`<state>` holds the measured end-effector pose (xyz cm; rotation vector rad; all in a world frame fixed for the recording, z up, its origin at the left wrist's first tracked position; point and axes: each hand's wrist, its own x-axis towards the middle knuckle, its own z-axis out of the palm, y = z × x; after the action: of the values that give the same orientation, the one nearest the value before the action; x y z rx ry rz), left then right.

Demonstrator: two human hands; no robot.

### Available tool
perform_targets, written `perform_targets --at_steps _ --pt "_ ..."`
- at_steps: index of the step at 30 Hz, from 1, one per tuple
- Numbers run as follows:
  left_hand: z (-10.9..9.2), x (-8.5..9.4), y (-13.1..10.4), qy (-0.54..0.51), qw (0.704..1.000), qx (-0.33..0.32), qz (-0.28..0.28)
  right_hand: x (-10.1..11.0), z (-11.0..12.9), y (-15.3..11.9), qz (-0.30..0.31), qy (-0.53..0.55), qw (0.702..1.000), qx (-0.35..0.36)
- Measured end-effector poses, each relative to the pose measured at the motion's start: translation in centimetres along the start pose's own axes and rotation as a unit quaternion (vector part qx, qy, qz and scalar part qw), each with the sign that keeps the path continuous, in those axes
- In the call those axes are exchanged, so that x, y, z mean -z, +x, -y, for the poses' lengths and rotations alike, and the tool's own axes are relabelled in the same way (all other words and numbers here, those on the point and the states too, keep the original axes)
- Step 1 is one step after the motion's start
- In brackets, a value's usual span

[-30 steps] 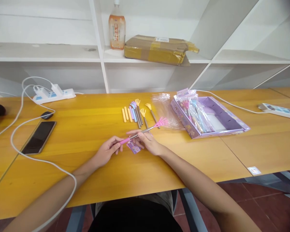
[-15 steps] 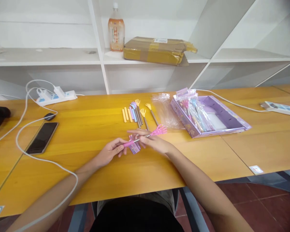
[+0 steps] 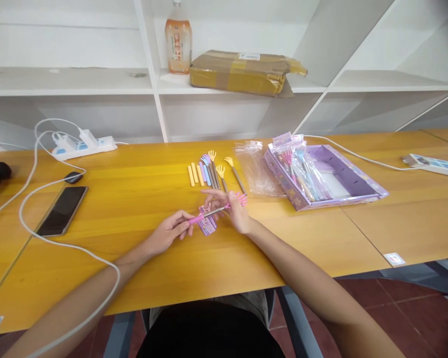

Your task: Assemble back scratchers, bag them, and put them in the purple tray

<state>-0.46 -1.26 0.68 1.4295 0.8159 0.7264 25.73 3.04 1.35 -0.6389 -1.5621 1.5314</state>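
Note:
A pink back scratcher [image 3: 212, 213] with a metal rod lies slantwise between my two hands, above the table. My left hand [image 3: 171, 229] is closed round its pink handle end. At the hand-shaped head, my right hand [image 3: 235, 211] has its thumb against the scratcher, other fingers bent behind the rod. Under the rod is a small purple printed card [image 3: 208, 227] on the table. Just beyond my right hand lie yellow back scratcher heads on grey rods [image 3: 236, 174], a purple-blue one [image 3: 205, 159], and several loose yellow, purple and blue handles [image 3: 191, 175].
Clear plastic bags [image 3: 252, 169] lie beside a purple open box [image 3: 366, 191] holding bagged back scratchers [image 3: 302, 171]. To the left are a phone [image 3: 62, 211], a power strip [image 3: 89, 147] and a white cable [image 3: 78, 248] crossing over my left forearm. A bottle [image 3: 178, 47] and taped carton [image 3: 242, 74] occupy the shelf.
My right hand has turned, its thumb coming up to the pink head. The scratcher's head end has shifted left, nearer my left hand, and the rod shows shorter.

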Motion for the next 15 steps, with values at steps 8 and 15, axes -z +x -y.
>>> perform_targets --at_steps 8,15 --pt "0.4 0.1 0.0 0.001 1.000 -0.010 0.002 -0.8 -0.9 0.1 0.009 0.007 1.000 0.002" --pt "0.1 0.1 0.1 0.002 1.000 -0.009 -0.003 -1.5 -0.9 -0.1 0.020 -0.019 1.000 -0.004"
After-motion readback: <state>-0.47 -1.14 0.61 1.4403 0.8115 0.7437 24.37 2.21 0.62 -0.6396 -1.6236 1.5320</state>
